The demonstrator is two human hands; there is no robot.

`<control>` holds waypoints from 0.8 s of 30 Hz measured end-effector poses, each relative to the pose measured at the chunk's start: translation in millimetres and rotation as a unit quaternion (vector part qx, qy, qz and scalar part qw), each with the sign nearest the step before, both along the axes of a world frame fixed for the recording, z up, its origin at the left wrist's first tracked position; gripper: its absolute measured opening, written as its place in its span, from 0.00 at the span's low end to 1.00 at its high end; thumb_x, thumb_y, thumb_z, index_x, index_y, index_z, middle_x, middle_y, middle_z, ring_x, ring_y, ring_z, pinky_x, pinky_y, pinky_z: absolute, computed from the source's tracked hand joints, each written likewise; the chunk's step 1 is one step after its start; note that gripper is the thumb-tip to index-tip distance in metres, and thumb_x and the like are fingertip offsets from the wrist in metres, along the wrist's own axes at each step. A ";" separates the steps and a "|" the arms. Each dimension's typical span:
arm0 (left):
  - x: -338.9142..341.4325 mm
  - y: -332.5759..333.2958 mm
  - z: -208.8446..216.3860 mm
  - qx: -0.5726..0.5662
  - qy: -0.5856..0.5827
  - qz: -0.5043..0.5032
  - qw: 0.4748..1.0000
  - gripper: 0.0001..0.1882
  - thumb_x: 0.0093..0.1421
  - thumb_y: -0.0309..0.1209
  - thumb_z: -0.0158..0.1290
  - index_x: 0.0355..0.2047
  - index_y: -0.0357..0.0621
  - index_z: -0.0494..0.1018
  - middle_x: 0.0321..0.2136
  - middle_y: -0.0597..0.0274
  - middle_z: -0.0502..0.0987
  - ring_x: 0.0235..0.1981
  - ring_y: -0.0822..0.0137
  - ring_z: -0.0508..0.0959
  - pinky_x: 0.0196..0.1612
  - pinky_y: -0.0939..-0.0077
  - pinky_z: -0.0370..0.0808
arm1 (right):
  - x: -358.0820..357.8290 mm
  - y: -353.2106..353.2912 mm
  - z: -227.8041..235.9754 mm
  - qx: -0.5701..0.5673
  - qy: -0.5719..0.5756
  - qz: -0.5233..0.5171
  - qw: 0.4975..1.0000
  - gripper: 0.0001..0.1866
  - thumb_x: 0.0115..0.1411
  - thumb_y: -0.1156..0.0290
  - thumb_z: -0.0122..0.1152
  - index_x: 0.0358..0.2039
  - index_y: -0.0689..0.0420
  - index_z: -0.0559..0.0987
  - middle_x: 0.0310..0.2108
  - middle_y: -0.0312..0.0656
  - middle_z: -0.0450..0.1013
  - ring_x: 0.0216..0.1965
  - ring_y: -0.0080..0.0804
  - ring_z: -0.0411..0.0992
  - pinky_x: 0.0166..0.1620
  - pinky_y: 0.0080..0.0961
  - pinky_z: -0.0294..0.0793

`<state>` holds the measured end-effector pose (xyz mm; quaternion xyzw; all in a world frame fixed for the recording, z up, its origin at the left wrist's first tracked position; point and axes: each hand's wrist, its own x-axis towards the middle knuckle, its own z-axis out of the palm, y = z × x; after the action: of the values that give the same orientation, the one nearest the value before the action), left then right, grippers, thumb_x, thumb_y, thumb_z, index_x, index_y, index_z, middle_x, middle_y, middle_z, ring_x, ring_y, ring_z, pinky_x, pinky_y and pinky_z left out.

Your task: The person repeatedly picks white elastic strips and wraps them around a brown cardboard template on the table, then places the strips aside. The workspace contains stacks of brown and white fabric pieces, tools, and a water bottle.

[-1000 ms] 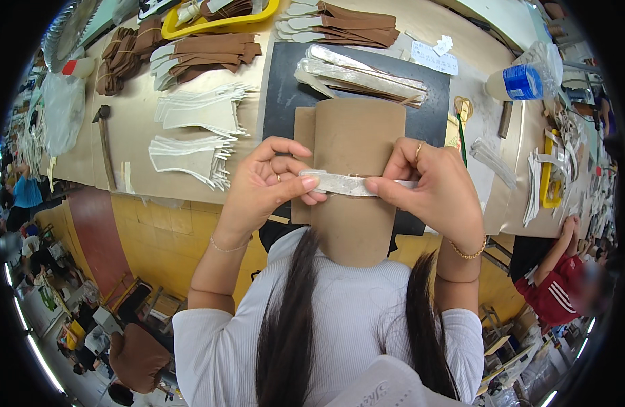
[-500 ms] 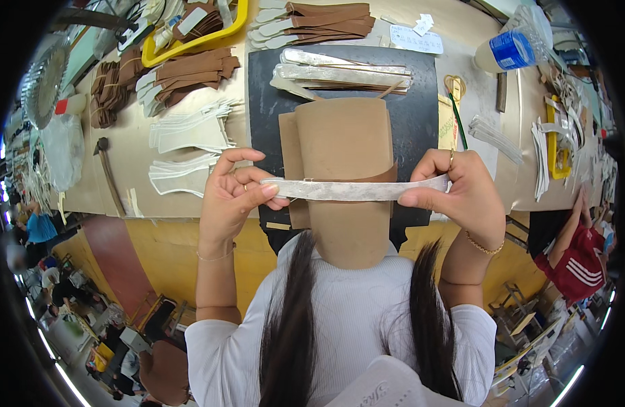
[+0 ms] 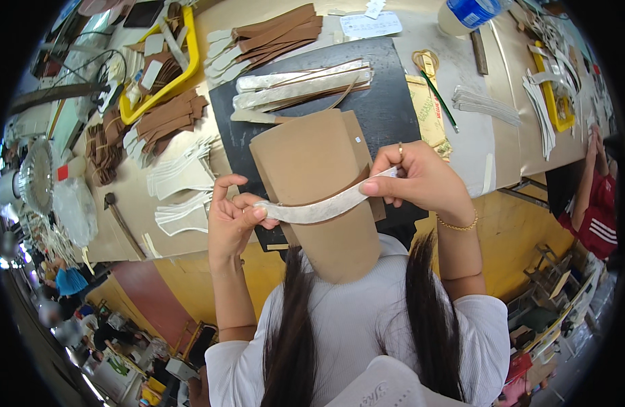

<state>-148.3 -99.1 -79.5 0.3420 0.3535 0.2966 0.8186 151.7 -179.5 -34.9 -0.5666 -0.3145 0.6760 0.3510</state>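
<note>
A narrow pale strip [image 3: 319, 213], mottled white on the face toward me, bows downward between my two hands. My left hand [image 3: 229, 218] pinches one end between thumb and fingers, its index finger lifted off. At the other end, my right hand [image 3: 421, 178] grips the strip with thumb and fingers. Brown leather [image 3: 360, 179] shows along the strip's upper edge. Beneath lies a large tan sheet [image 3: 309, 156], curving down over the table edge toward my lap; another tan piece [image 3: 358, 140] sits partly hidden under it.
The black mat [image 3: 394, 88] carries a pile of whitish and brown strips [image 3: 302, 87]. Brown leather pieces [image 3: 275, 34], white cut pieces [image 3: 183, 169], a hammer [image 3: 122, 227], a green pencil [image 3: 440, 100], scissors [image 3: 426, 62], a jar [image 3: 461, 15] and yellow trays [image 3: 126, 108] surround it.
The strip has gone from nearly straight to bowed, its right end higher. My hands have come closer together in view. The view has turned, and the tan sheet appears tilted.
</note>
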 end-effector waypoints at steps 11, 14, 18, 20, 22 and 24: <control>7.9 -1.1 -3.5 -0.022 0.020 0.008 1.000 0.29 0.51 0.15 0.58 0.50 0.41 0.56 0.26 0.49 0.78 0.23 0.62 0.79 0.27 0.73 0.79 | -11.1 -4.7 -32.2 -0.004 0.105 -0.053 0.993 0.18 0.47 0.61 0.73 0.23 0.59 0.73 0.16 0.32 0.70 0.16 0.14 0.66 0.20 0.11 0.64; 10.1 -0.3 -1.6 -0.019 0.026 0.006 0.999 0.29 0.51 0.16 0.58 0.50 0.42 0.56 0.27 0.50 0.78 0.23 0.62 0.79 0.26 0.73 0.80 | -13.5 -3.4 -42.6 -0.005 0.125 -0.061 0.990 0.20 0.46 0.64 0.74 0.25 0.57 0.68 0.16 0.32 0.70 0.15 0.14 0.66 0.19 0.10 0.65; 11.2 0.0 -1.0 -0.018 0.034 0.001 0.999 0.29 0.51 0.16 0.58 0.50 0.42 0.56 0.27 0.50 0.78 0.24 0.63 0.79 0.26 0.73 0.80 | -14.4 -0.8 -53.5 0.000 0.138 -0.048 0.989 0.23 0.46 0.66 0.73 0.26 0.54 0.63 0.15 0.32 0.69 0.14 0.14 0.66 0.17 0.10 0.64; 12.2 -0.6 -0.3 -0.019 0.033 0.002 0.999 0.29 0.52 0.16 0.58 0.50 0.42 0.56 0.28 0.50 0.78 0.24 0.63 0.79 0.26 0.73 0.80 | -16.3 -1.3 -57.7 -0.016 0.151 -0.047 0.987 0.23 0.47 0.65 0.73 0.26 0.54 0.62 0.14 0.33 0.68 0.13 0.15 0.66 0.15 0.11 0.63; 13.9 -0.7 0.2 -0.020 0.026 0.003 0.999 0.29 0.52 0.16 0.58 0.50 0.42 0.56 0.28 0.50 0.78 0.24 0.63 0.79 0.26 0.74 0.80 | -18.1 -2.3 -59.4 -0.043 0.170 -0.054 0.983 0.21 0.49 0.66 0.71 0.26 0.55 0.63 0.14 0.33 0.68 0.13 0.15 0.66 0.15 0.12 0.63; 11.4 -1.8 -2.5 -0.019 0.025 0.001 1.000 0.29 0.52 0.16 0.57 0.50 0.42 0.57 0.28 0.50 0.78 0.24 0.63 0.79 0.27 0.74 0.79 | -17.6 -3.7 -56.7 -0.035 0.175 -0.073 0.981 0.17 0.53 0.67 0.67 0.27 0.55 0.64 0.13 0.32 0.68 0.12 0.15 0.65 0.15 0.12 0.63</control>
<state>-136.9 -100.8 -82.0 0.3333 0.3799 0.2824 0.8154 134.1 -183.2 -91.6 -0.4731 -0.1822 0.7477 0.4288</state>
